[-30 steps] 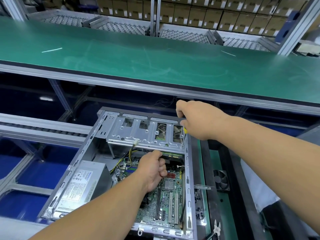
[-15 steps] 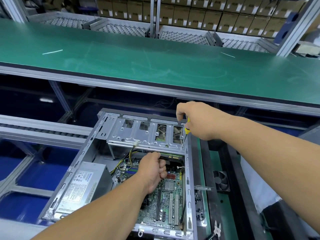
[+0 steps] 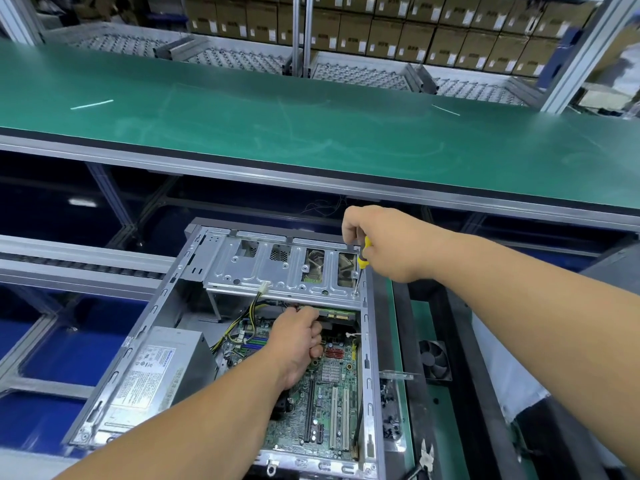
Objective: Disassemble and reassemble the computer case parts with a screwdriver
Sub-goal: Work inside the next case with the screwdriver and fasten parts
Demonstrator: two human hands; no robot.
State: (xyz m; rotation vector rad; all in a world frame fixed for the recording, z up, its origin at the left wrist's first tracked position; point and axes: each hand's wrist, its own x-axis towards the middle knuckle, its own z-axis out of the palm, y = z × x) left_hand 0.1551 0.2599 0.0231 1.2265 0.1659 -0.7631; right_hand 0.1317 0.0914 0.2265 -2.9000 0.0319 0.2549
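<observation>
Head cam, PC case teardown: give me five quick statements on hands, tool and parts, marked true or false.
1. The right hand grips a yellow-handled screwdriver. True.
2. The screwdriver tip is down at the near right corner of the metal drive cage. True.
3. The left hand lies flat on the power supply. False: it is inside the case, above the motherboard, fingers curled at a part just under the drive cage; what it holds is hidden.
4. The case's side panel is fitted and closed. False: the case is open and the motherboard shows.
5. A small black fan lies outside the case, to its right. True.
</observation>
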